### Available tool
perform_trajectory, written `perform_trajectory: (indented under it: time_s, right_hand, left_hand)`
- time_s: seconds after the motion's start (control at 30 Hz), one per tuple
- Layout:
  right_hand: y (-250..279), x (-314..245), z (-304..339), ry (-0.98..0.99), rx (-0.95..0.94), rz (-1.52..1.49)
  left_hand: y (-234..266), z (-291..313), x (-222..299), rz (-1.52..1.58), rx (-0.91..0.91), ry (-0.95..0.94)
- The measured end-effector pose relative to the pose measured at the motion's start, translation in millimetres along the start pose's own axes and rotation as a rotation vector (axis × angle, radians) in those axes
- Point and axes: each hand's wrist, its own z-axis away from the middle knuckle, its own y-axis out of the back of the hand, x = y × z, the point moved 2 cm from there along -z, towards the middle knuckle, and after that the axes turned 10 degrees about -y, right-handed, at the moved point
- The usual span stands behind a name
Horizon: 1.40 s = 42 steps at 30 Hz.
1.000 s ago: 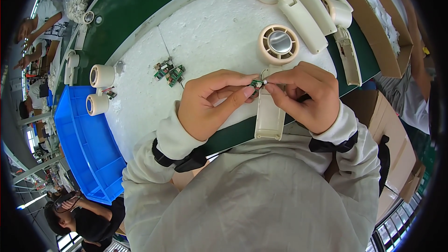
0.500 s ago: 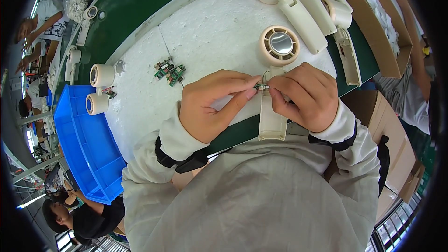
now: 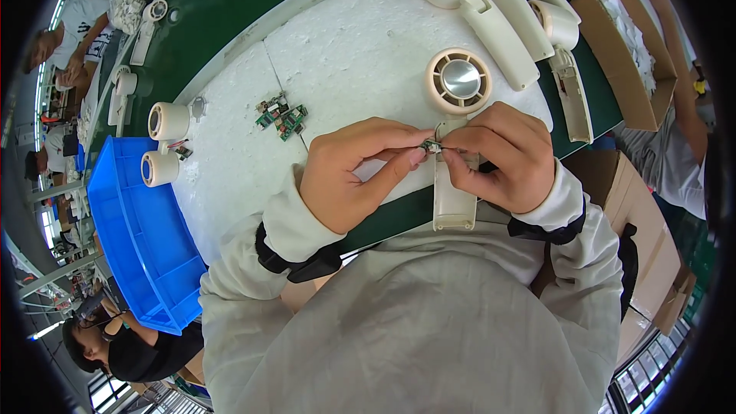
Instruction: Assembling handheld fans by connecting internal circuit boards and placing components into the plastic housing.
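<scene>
Left hand point(image 3: 356, 172) pinches small green circuit board point(image 3: 432, 147) over open cream plastic fan handle point(image 3: 455, 203); right hand point(image 3: 507, 159) pinches board's edge. Board outside handle; I judge work unfinished.

circuit board point(image 3: 432, 146): green | fan head point(image 3: 460, 80): cream, silver | tray point(image 3: 138, 230): blue | mat point(image 3: 345, 54): white | wrist strap point(image 3: 316, 264): black
</scene>
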Motion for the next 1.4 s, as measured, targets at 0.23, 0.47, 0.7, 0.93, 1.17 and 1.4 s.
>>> perform_trajectory:
  time_s: [0.23, 0.47, 0.7, 0.93, 1.17, 1.4]
  right_hand:
    - [-1, -4, 1, -0.003, 0.017, 0.045]
    - [-7, -16, 5, -0.319, 0.062, -0.118]
    - [-7, -27, -3, -0.416, 0.079, -0.123]
    - [-13, -38, -10, -0.482, 0.095, -0.049]
    - [-8, -32, -11, -0.593, 0.048, -0.161]
    - [3, -35, -14, -0.479, -0.177, -0.167]
  left_hand:
    - [-1, 2, 1, 0.002, 0.010, -0.023]
    - [-5, 8, -7, 0.205, 0.081, 0.014]
    - [-8, 7, -10, 0.366, 0.178, -0.008]
    - [-2, 7, -3, 0.162, 0.164, -0.045]
    - [-2, 6, -11, 0.400, 0.220, 0.045]
    - [2, 6, -19, 0.509, 0.183, 0.136]
